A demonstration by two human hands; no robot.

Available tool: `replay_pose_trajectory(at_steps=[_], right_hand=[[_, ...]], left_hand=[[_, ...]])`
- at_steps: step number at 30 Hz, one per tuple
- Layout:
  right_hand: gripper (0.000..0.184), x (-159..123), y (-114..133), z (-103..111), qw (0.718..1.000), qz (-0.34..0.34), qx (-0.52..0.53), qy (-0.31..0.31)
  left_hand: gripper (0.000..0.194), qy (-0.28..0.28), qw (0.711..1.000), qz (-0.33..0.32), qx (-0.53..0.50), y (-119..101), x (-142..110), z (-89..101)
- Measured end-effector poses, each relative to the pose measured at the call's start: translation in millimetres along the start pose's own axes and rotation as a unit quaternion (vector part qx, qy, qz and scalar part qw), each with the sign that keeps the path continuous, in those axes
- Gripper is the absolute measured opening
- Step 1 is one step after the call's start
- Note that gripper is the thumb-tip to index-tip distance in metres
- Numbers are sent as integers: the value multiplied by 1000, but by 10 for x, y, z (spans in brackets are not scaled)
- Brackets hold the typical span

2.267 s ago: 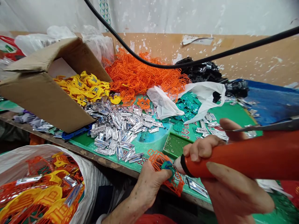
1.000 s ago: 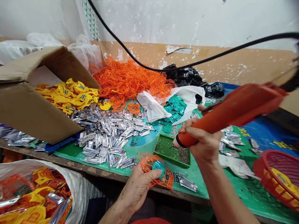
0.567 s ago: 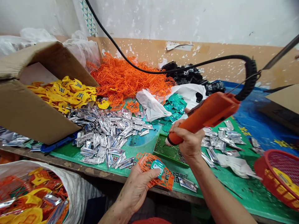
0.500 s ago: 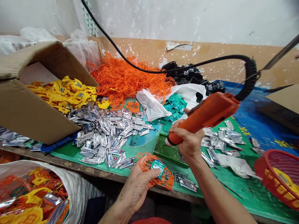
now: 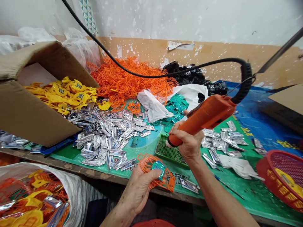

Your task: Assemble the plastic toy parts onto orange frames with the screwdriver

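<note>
My left hand (image 5: 139, 186) grips an orange plastic lattice frame (image 5: 169, 180) at the table's front edge. A small teal plastic plate (image 5: 158, 167) lies on that frame, pressed down by my left thumb. In my right hand (image 5: 190, 145) is an orange electric screwdriver (image 5: 203, 118), held at a slant. Its pale tip points down and left, above a green perforated tray (image 5: 165, 152) of small dark pieces that look like screws. A black cable runs from the tool's rear. One loose silver part (image 5: 189, 185) lies just right of the lattice frame.
Silver parts (image 5: 106, 135) are heaped left of centre, beside a cardboard box (image 5: 35, 110) of yellow parts (image 5: 68, 93). Behind lie orange frames (image 5: 134, 78), teal plates (image 5: 177, 107) and black parts (image 5: 189, 75). A red basket (image 5: 281, 179) stands right; a white sack (image 5: 78, 195) is lower left.
The screwdriver and my right hand have shifted slightly left, with the cable. My left hand keeps its hold on the lattice frame and teal plate, almost unmoved.
</note>
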State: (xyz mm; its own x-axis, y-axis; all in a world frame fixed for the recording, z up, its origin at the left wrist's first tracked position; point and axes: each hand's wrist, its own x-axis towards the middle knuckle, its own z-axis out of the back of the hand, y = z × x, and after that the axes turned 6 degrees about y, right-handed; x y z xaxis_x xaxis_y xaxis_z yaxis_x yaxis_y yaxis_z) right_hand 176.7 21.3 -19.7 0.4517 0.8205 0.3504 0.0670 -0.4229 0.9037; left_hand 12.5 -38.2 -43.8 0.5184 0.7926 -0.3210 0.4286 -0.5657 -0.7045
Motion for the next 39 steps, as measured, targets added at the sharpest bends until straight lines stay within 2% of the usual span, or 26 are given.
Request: replay_pose_trajectory(at_steps=[10,21,24,29,32,36,39], right_hand=[[8,-16,10,-11,1000,11,-7,-3],[11,-5,56,-39,1000,16,14,-5],[12,12,178,-18,999,23,38,-3],[41,-57,557,13,994,27,105,22],[47,-173,733,23,990,7,131,50],[48,-324,805,11,980,-13,173,97],[48,-380,798,-9,977,-12,183,107]], left_hand=[[40,2,1000,4,1,-44,-29,-60],[35,-37,999,-29,-10,-25,-10,-78],[34,-61,998,-29,-9,-15,-5,-60],[36,-64,997,-20,-25,-12,7,-25],[37,-52,998,-21,-30,-6,11,-12],[39,-39,998,-28,-31,6,11,-11],[39,-40,998,-23,-31,3,14,-15]])
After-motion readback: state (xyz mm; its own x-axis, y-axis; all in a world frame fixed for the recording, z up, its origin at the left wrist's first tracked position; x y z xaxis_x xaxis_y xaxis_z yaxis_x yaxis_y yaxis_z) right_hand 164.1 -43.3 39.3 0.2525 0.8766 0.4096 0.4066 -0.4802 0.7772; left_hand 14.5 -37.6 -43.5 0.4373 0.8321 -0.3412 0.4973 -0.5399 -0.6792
